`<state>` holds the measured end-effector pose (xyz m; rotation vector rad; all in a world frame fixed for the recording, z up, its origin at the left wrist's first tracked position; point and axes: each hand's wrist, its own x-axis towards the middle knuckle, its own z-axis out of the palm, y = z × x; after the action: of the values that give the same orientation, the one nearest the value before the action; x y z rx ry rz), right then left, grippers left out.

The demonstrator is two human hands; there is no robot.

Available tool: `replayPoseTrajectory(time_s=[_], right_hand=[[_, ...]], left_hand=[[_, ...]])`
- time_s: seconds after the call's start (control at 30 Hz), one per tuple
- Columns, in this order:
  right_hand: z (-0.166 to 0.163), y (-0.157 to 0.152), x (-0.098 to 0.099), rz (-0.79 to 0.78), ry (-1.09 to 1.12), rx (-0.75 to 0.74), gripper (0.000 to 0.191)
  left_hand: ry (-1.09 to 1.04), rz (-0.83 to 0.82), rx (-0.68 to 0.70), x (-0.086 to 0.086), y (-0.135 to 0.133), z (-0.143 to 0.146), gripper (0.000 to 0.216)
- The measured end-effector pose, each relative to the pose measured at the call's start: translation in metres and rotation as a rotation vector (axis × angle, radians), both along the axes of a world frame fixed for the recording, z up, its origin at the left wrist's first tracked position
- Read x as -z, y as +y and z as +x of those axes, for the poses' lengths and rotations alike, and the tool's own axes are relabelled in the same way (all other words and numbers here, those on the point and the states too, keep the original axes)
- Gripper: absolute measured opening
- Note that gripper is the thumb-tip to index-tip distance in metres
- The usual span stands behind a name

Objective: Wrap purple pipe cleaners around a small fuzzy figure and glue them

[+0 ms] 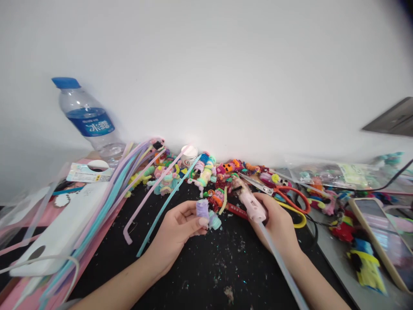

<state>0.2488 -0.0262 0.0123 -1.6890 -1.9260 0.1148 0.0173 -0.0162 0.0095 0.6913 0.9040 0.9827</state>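
My left hand (176,232) pinches a small fuzzy piece of lilac and mint pipe cleaner (206,213) just above the black mat (206,271). My right hand (277,224) is wrapped round a pink glue gun (250,202), whose nozzle points up and left toward the pile of figures. A clear glue stick (280,265) runs out of the gun's back along my right forearm. The two hands are a short gap apart.
Pastel pipe cleaners (106,202) fan out at left beside a water bottle (88,120) and white card packaging (61,228). Small pipe-cleaner figures (206,172) line the wall. Red-handled scissors (284,193), plastic bags (335,174) and a phone (383,237) lie right.
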Motion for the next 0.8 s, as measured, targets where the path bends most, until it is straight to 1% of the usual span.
replayPoseTrajectory(time_s=[0.07, 0.13, 0.2, 0.33, 0.4, 0.5, 0.6, 0.67, 0.73, 0.77, 0.8], right_hand=[[0.004, 0.003, 0.001, 0.002, -0.066, 0.052, 0.031], [0.006, 0.004, 0.001, 0.038, -0.105, 0.074, 0.033], [0.008, 0.002, -0.002, 0.112, -0.121, 0.077, 0.035], [0.011, -0.001, -0.007, 0.277, -0.079, 0.101, 0.033], [0.014, 0.000, -0.007, 0.269, -0.100, 0.175, 0.035], [0.015, 0.005, -0.003, 0.136, -0.214, 0.297, 0.040], [0.014, 0.010, 0.001, 0.013, -0.304, 0.331, 0.044], [0.013, 0.010, 0.001, -0.019, -0.325, 0.345, 0.047], [0.010, 0.008, -0.001, 0.044, -0.284, 0.330, 0.049], [0.008, 0.006, -0.003, 0.111, -0.227, 0.284, 0.048], [0.006, 0.003, -0.004, 0.185, -0.148, 0.205, 0.045]], left_hand=[[0.005, -0.010, -0.012, 0.000, 0.000, 0.000, 0.027], [0.009, -0.022, -0.015, -0.001, 0.000, 0.000, 0.028], [0.011, -0.031, -0.018, -0.001, 0.000, 0.000, 0.028], [-0.003, -0.023, -0.020, -0.001, 0.001, 0.000, 0.026], [-0.018, -0.012, -0.014, 0.000, 0.001, 0.000, 0.024], [-0.033, 0.007, 0.009, 0.002, 0.000, 0.000, 0.024], [-0.034, 0.021, 0.048, 0.004, 0.000, -0.001, 0.025], [-0.021, 0.030, 0.067, 0.005, -0.001, -0.001, 0.026], [0.004, 0.040, 0.071, 0.006, -0.001, -0.001, 0.027], [0.015, 0.044, 0.073, 0.006, -0.001, 0.000, 0.028], [0.022, 0.047, 0.079, 0.006, -0.001, 0.000, 0.027]])
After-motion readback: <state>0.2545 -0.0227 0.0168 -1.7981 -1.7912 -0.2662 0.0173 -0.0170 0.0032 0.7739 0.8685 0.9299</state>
